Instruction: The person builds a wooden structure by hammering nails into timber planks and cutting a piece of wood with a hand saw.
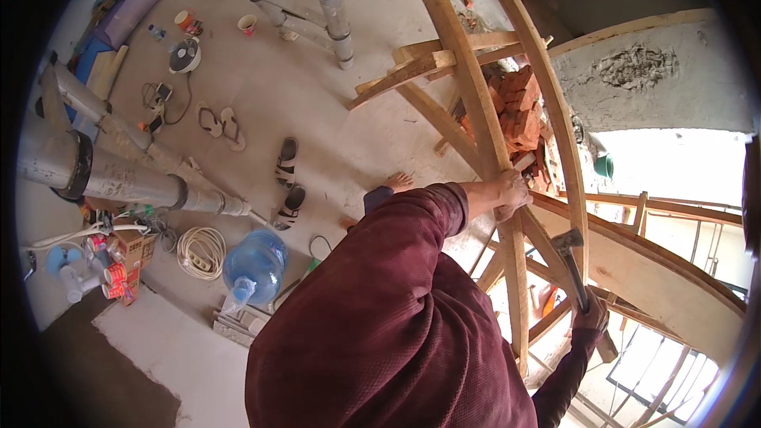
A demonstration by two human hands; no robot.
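At 3 o'clock the left hand [514, 192] is clamped on a wooden beam [474, 95] where timbers cross. At 4 o'clock the right hand [590, 315] wraps the handle of a hammer [576, 275], its head at a curved beam's [557, 103] edge (whether it touches, I cannot tell). Bricks [521, 115] crowd 2 o'clock; concrete floor [317, 103] spreads toward 11, bordered by dark sandals [295, 196] at 9 and a blue jug [258, 265] at 8.

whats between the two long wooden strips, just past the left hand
In the head view, red bricks show through the gap between the long strips, past the left hand; wooden crosspieces lie farther up.
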